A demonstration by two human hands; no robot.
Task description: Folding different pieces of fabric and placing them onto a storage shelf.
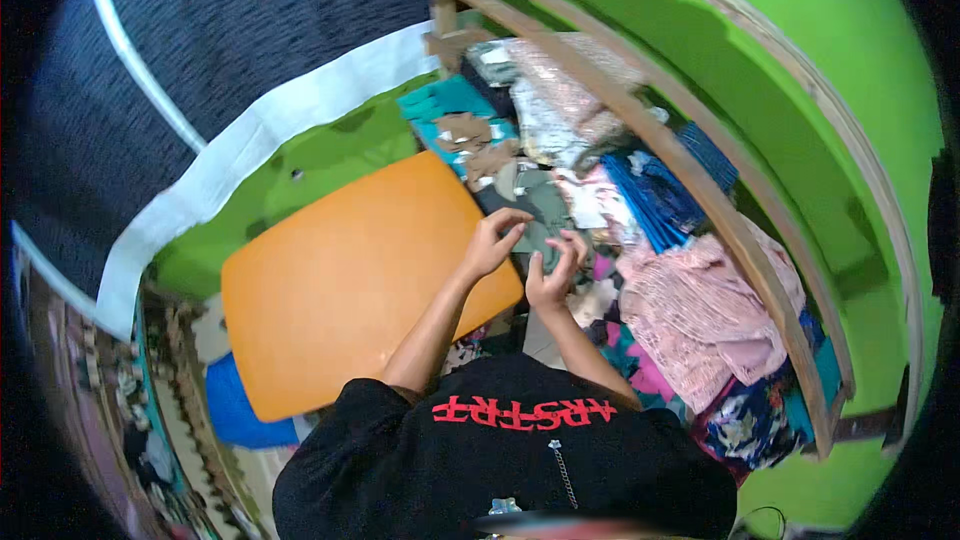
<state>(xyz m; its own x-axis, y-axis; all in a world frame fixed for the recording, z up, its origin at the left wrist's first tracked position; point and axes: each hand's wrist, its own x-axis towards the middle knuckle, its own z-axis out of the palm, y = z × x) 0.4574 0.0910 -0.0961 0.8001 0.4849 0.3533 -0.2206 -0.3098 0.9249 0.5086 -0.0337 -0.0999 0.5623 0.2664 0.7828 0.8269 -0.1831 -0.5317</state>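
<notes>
My left hand is over the right edge of the orange tabletop. Its fingers bend toward the thumb in a pinch; what they hold, if anything, is too small to make out. Close on its right, my right hand is raised with thumb and curved fingers apart, and nothing shows between them. Just beyond both hands lies a grey-green cloth, crumpled among other fabric. Whether the fingers touch it I cannot tell.
The orange tabletop spans the left. Brown cloth pieces rest on teal fabric at the back. Blue pleated fabric and a pink lacy garment are heaped at right beneath a wooden rail.
</notes>
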